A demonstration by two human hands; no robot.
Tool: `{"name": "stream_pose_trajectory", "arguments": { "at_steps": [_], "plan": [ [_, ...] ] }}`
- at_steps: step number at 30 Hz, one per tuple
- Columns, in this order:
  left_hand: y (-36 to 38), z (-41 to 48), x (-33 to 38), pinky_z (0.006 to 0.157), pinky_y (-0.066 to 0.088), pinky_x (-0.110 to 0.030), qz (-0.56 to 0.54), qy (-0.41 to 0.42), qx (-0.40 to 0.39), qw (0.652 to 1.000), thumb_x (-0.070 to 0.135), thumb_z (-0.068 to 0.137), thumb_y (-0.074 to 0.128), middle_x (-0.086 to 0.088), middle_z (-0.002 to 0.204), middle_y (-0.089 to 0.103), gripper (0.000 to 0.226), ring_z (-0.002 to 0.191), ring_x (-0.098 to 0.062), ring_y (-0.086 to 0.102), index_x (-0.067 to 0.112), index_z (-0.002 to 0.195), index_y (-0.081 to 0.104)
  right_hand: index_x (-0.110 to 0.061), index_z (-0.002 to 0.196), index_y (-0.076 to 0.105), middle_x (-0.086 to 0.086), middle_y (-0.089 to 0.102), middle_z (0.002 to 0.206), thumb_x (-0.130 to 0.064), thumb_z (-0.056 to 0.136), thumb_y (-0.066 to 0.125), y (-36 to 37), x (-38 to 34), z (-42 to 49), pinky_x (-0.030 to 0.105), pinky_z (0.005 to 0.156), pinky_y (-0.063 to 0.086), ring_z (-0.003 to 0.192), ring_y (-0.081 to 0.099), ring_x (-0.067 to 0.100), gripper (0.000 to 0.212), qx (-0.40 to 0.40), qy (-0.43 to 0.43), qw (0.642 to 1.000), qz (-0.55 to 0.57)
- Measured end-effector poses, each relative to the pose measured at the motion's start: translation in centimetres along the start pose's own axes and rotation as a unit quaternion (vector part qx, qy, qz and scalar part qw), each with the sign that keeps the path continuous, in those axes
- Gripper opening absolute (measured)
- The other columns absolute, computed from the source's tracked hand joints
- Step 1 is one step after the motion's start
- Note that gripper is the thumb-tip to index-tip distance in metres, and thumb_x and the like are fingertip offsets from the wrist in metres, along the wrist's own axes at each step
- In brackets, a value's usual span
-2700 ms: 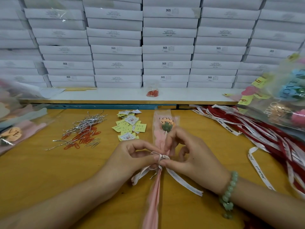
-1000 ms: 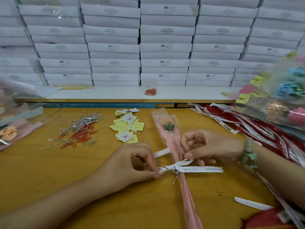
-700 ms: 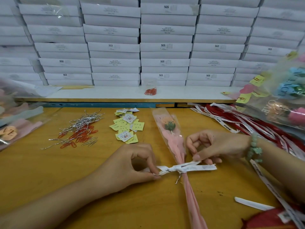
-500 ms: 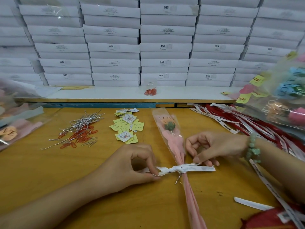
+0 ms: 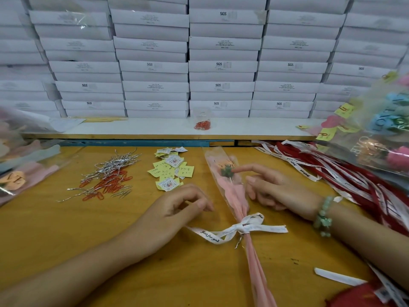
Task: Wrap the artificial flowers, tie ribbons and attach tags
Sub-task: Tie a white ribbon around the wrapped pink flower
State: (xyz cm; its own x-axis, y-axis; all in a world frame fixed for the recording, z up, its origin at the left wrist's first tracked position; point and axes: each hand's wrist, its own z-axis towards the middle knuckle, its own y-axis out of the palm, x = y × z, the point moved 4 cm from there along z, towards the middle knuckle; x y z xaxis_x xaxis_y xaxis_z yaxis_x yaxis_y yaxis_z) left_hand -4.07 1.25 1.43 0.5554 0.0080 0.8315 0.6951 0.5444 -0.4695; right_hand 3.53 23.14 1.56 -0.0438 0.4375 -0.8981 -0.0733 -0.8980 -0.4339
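The wrapped artificial flower (image 5: 234, 196) lies flat on the yellow table (image 5: 66, 240) at centre, its head at the far end and its pink sleeve tapering toward the near edge. A white printed ribbon (image 5: 242, 228) is tied in a bow around the stem section, with one tail extending left and one right on the table surface. A short silver wire end (image 5: 238, 243) protrudes just below the knot. The left hand (image 5: 177, 209) sits left of the sleeve, above the left ribbon tail, with fingers loosely curled and nothing in its grasp. The right hand (image 5: 274, 189) sits right of the sleeve, fingers relaxed and holding nothing, with the index finger extended to the flower head; contact cannot be confirmed. A green bead bracelet (image 5: 323, 216) is on the right wrist. Left of the flower head lies a pile of yellow and white tags (image 5: 170, 171); further left lies a heap of paper clips and silver ties (image 5: 108, 178). Red and white ribbons (image 5: 332, 173) lie at right, below bagged finished flowers (image 5: 387, 134). Stacked white boxes (image 5: 221, 67) fill the far side.
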Motion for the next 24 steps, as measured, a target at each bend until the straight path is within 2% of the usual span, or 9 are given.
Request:
{"name": "stream_pose_trajectory", "arguments": {
  "at_steps": [3,6,8,12,14,17,20,24],
  "plan": [
    [0.3,0.0,-0.1,0.095,0.045,-0.032,0.009,-0.008,-0.028,1.0,0.034,0.098,0.049,0.009,0.111,0.065,0.027,0.111,-0.012,0.059,0.021,0.101,0.072,-0.043,0.129,0.054,0.002,0.058,0.072,-0.049,0.089,0.048,0.3,-0.1,0.0,0.014,0.044,0.033,0.047,0.041,0.005,0.04,-0.02,-0.022,0.999,-0.033],
    [0.8,-0.1,0.0,0.099,0.039,-0.014,0.011,-0.013,-0.082,0.996,0.035,0.097,0.047,0.021,0.131,0.056,0.031,0.125,0.0,0.05,0.031,0.121,0.066,-0.041,0.127,0.058,0.0,0.061,0.067,-0.05,0.09,0.046,0.5,0.0,0.0,0.012,0.048,0.037,0.046,0.042,0.006,0.039,-0.041,-0.017,0.998,-0.055],
    [0.9,-0.2,0.0,0.101,0.033,-0.009,0.031,-0.011,-0.094,0.995,0.038,0.096,0.046,0.028,0.136,0.05,0.036,0.129,0.007,0.042,0.038,0.129,0.059,-0.037,0.125,0.06,0.001,0.063,0.066,-0.048,0.092,0.046,0.5,0.0,0.0,0.011,0.048,0.036,0.046,0.042,0.006,0.038,-0.051,-0.011,0.998,-0.046],
    [0.8,-0.1,-0.3,0.099,0.036,-0.009,0.038,-0.027,-0.066,0.997,0.043,0.093,0.045,0.032,0.128,0.055,0.037,0.124,0.008,0.047,0.044,0.13,0.054,-0.027,0.124,0.064,0.005,0.066,0.069,-0.038,0.095,0.046,0.8,0.0,-0.1,0.01,0.047,0.036,0.045,0.046,0.008,0.036,-0.074,-0.005,0.997,-0.014],
    [0.8,0.0,-0.5,0.095,0.034,-0.004,0.051,-0.034,-0.053,0.997,0.044,0.092,0.044,0.036,0.124,0.053,0.038,0.121,0.013,0.046,0.044,0.129,0.052,-0.022,0.124,0.064,0.008,0.068,0.072,-0.035,0.094,0.048,0.9,0.0,-0.1,0.009,0.043,0.036,0.047,0.054,0.009,0.037,-0.086,0.008,0.996,0.018],
    [0.7,0.2,-0.9,0.092,0.033,-0.002,0.075,-0.045,-0.035,0.996,0.046,0.092,0.041,0.037,0.119,0.052,0.039,0.117,0.014,0.045,0.045,0.129,0.052,-0.022,0.126,0.063,0.013,0.072,0.083,-0.037,0.095,0.051,1.2,-0.2,-0.2,0.011,0.034,0.03,0.058,0.067,0.014,0.036,-0.129,0.03,0.99,0.042],
    [0.5,0.3,-1.2,0.092,0.034,-0.005,0.089,-0.041,-0.015,0.995,0.044,0.093,0.041,0.029,0.114,0.059,0.038,0.114,0.009,0.05,0.037,0.124,0.06,-0.024,0.128,0.061,0.015,0.074,0.094,-0.039,0.093,0.054,1.5,-0.5,-0.5,0.011,0.034,0.032,0.069,0.072,0.017,0.039,-0.185,0.047,0.979,0.07],
    [-0.1,0.4,-1.2,0.087,0.043,-0.017,0.076,-0.029,0.043,0.996,0.043,0.091,0.043,0.016,0.093,0.068,0.034,0.099,-0.002,0.061,0.028,0.101,0.073,-0.019,0.136,0.054,0.02,0.071,0.107,-0.035,0.096,0.05,1.9,-0.7,-0.8,0.011,0.036,0.037,0.078,0.073,0.02,0.043,-0.263,0.056,0.957,0.105]
  ]
}}
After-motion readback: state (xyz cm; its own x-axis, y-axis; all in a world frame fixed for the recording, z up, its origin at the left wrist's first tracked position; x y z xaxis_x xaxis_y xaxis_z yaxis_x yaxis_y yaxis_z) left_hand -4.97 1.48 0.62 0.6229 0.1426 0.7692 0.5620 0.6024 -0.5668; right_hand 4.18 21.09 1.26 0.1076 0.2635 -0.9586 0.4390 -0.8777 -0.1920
